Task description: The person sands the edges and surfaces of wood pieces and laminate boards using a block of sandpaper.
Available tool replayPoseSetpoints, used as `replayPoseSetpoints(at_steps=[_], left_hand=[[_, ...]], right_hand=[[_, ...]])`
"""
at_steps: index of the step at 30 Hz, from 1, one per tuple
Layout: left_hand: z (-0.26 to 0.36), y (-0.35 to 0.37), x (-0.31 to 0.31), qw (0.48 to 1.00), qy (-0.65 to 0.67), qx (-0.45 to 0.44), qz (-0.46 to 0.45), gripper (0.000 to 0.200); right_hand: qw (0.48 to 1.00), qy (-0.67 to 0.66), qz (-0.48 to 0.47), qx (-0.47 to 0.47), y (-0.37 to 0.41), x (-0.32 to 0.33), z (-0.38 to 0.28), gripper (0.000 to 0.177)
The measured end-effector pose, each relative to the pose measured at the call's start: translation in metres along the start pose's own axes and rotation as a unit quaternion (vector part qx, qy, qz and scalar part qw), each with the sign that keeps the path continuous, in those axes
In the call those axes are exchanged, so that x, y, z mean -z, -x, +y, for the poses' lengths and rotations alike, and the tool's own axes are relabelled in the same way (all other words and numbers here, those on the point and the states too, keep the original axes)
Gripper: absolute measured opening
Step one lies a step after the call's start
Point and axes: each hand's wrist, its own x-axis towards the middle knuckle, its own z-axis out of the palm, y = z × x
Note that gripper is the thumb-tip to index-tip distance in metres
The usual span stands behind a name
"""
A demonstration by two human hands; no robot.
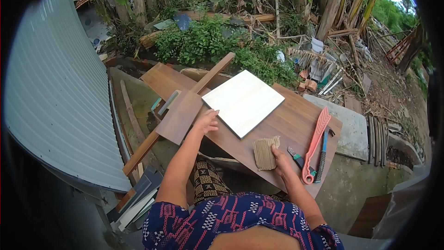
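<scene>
A white square panel point(243, 103) with dark edges lies on a brown wooden board point(296, 115) in front of me. My left hand point(206, 121) is open at the panel's left edge, fingers spread and fingertips right at its border. A piece of ribbed brown cardboard point(265, 153) is pinched in my right hand point(281, 161), just over the board's near edge. To the right of that hand lie a green and black utility knife point(299, 159), a long pink plastic tool point(316, 143) with a ring end, and a hammer point(323, 155) with a blue grip.
A smaller brown board point(180, 116) and a long wooden bar point(138, 154) cross at the left, near a corrugated metal sheet point(60, 83). Dark and white offcuts point(136, 196) lean below. A grey slab point(347, 127) stands at the right, with plants point(203, 41) and debris behind.
</scene>
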Motion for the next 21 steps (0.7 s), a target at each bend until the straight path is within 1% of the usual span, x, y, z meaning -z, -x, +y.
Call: replayPoseSetpoints(at_steps=[3, 4, 5, 6, 7, 9, 10, 11, 12, 13, 14, 17, 20, 21], left_hand=[[-0.007, 0.022, 0.034, 0.988, 0.02, -0.088, 0.122, 0.065], [-0.011, 0.032, 0.049, 0.97, -0.006, -0.121, 0.213, 0.06], [-0.018, 0.041, 0.067, 0.941, -0.032, -0.154, 0.3, 0.055], [-0.041, 0.038, 0.099, 0.887, -0.094, -0.203, 0.404, 0.052], [-0.07, 0.03, 0.129, 0.816, -0.154, -0.248, 0.499, 0.05], [-0.107, 0.037, 0.159, 0.779, -0.129, -0.194, 0.582, 0.049], [-0.115, 0.042, 0.167, 0.757, -0.116, -0.165, 0.621, 0.049], [-0.11, 0.053, 0.164, 0.829, -0.033, -0.107, 0.547, 0.051], [-0.094, 0.073, 0.15, 0.884, 0.051, -0.049, 0.462, 0.053], [-0.085, 0.085, 0.143, 0.921, 0.134, 0.011, 0.365, 0.055], [-0.099, 0.071, 0.153, 0.933, 0.197, -0.005, 0.302, 0.054], [-0.102, 0.051, 0.159, 0.943, 0.249, -0.019, 0.22, 0.052], [-0.095, 0.043, 0.156, 0.961, 0.181, -0.004, 0.209, 0.05], [-0.094, 0.043, 0.156, 0.96, 0.18, -0.043, 0.211, 0.048]], right_hand=[[1.0, 0.01, 0.002, 0.005, -0.003, 0.004, 0.003, 0.046], [1.0, 0.012, 0.006, 0.008, -0.004, 0.005, 0.004, 0.046], [1.0, 0.015, 0.009, 0.012, -0.005, 0.005, 0.005, 0.046], [1.0, 0.017, 0.01, 0.012, -0.004, 0.004, 0.004, 0.046], [1.0, 0.019, 0.01, 0.012, -0.002, 0.002, 0.003, 0.046], [1.0, 0.023, 0.009, 0.012, -0.001, 0.0, 0.001, 0.046], [1.0, 0.025, 0.01, 0.011, -0.002, 0.001, 0.001, 0.045], [1.0, 0.026, 0.01, 0.009, -0.002, 0.001, 0.0, 0.045], [1.0, 0.023, 0.005, 0.003, -0.002, 0.0, -0.001, 0.045], [1.0, 0.019, 0.001, -0.002, -0.002, -0.001, -0.003, 0.045], [1.0, 0.015, -0.002, -0.007, -0.001, -0.002, -0.004, 0.045], [1.0, 0.021, 0.01, -0.003, 0.002, -0.006, -0.005, 0.045], [1.0, 0.024, 0.011, 0.009, -0.002, -0.002, 0.002, 0.047], [0.999, 0.035, 0.012, 0.009, -0.004, 0.0, 0.005, 0.047]])
